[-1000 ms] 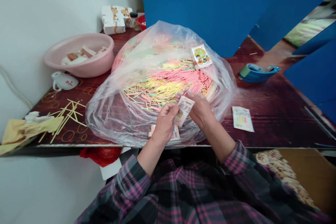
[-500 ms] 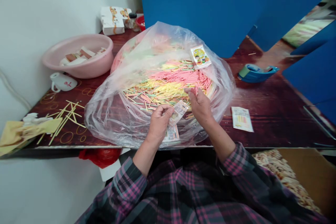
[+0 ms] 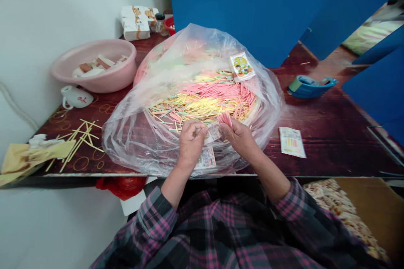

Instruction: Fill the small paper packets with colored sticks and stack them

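My left hand (image 3: pixel 191 141) pinches a small printed clear packet (image 3: pixel 213 133) by its left end. Close to the packet's right end, my right hand (image 3: pixel 239 135) grips a bundle of thin pink sticks (image 3: pixel 225 119), their ends showing above the fingers. Both hands are over the near side of a big clear plastic bag (image 3: pixel 132 134), spread open. Inside it lies a heap of pink, yellow and green sticks (image 3: pixel 205 101). More printed packets (image 3: pixel 206 157) lie on the bag's near edge, below my left hand. A small printed box (image 3: pixel 242 67) rests on the bag's far right.
On the left stand a pink basin (image 3: pixel 94 86) and a tipped white mug (image 3: pixel 76 97), with loose yellow sticks (image 3: pixel 82 138) and a yellow cloth (image 3: pixel 34 157) nearer. Right of the bag are a blue tape dispenser (image 3: pixel 312 87) and a flat packet (image 3: pixel 292 142). Blue panels (image 3: pixel 230 4) bound the back.
My right hand has come down and turned, bringing the pink sticks close to the packet's end. My left hand still holds the packet, now lying flatter.
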The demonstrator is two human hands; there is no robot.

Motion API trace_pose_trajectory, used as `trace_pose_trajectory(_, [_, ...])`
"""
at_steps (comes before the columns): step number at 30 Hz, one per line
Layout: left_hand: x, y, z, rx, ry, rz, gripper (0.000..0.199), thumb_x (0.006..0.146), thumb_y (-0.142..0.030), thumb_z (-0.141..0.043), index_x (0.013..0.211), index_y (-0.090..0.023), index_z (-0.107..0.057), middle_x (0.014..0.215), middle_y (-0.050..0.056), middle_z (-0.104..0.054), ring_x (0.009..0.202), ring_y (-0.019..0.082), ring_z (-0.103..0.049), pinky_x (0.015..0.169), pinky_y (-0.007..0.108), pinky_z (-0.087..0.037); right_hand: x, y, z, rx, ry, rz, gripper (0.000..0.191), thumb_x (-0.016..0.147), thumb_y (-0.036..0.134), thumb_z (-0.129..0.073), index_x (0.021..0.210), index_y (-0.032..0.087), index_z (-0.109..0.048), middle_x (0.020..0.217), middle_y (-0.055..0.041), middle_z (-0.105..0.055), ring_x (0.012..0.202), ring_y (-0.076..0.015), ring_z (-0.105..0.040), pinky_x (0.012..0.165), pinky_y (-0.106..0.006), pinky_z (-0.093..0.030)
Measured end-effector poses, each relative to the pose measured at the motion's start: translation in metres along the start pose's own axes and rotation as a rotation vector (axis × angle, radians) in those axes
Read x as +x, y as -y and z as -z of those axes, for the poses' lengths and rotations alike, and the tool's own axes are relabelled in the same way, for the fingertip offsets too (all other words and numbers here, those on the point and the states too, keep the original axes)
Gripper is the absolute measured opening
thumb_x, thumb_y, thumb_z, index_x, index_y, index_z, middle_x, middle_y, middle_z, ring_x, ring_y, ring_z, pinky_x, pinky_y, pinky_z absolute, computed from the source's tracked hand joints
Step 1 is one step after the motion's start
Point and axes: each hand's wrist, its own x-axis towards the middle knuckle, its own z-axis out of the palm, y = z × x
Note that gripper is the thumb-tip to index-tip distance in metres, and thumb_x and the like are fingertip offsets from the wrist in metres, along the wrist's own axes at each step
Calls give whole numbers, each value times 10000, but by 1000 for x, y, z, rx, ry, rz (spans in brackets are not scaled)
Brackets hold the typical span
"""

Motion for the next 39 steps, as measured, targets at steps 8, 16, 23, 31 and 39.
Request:
trace_pose_trajectory(8, [-4, -14, -10, -635, 59, 423, 273, 780, -407, -791, 770, -215, -598, 740, -22, -604, 720, 147, -610, 745, 289, -530, 13, 8, -4, 850, -231, -295, 356, 780, 500, -775, 851, 243, -540, 587, 107, -449, 449, -67, -409, 425, -197, -330])
trace_pose_trajectory(16, [-17, -17, -34, -992, 72, 558, 308, 696, -349, -865, 754, -197, -604, 734, -41, -602, 680, 94, -576, 684, 217, -484, 17, 26, -33, 1041, -338, -202, 301, 767, 416, -782, 904, 251, -571, 720, 70, -619, 583, -96, -565, 556, -226, -496])
trace_pose_trajectory(23, [-15, -14, -29, -861, 17, 491, 377, 680, -420, -878, 721, -188, -583, 689, -52, -537, 643, 86, -495, 620, 204, -420, 6, 21, -29, 1025, -211, -259, 478, 758, 339, -756, 1192, 263, -571, 825, 48, -731, 619, -125, -627, 536, -245, -495])
trace_pose_trajectory(31, [-9, 4, -3, -361, 29, 142, 187, 870, -350, -697, 807, -207, -594, 895, 3, -612, 802, 135, -553, 755, 259, -452, 6, 13, -7, 695, -209, -252, 294, 828, 499, -690, 929, 235, -610, 536, 114, -387, 407, -70, -278, 387, -214, -240])
trace_pose_trajectory(39, [-5, 6, 1, -14, 46, -190, 139, 938, -294, -605, 820, -221, -600, 931, 37, -637, 951, 189, -604, 877, 332, -485, -8, 8, -5, 135, -61, -40, 298, 795, 479, -702, 711, 212, -599, 674, 28, -529, 639, -133, -454, 618, -274, -375])
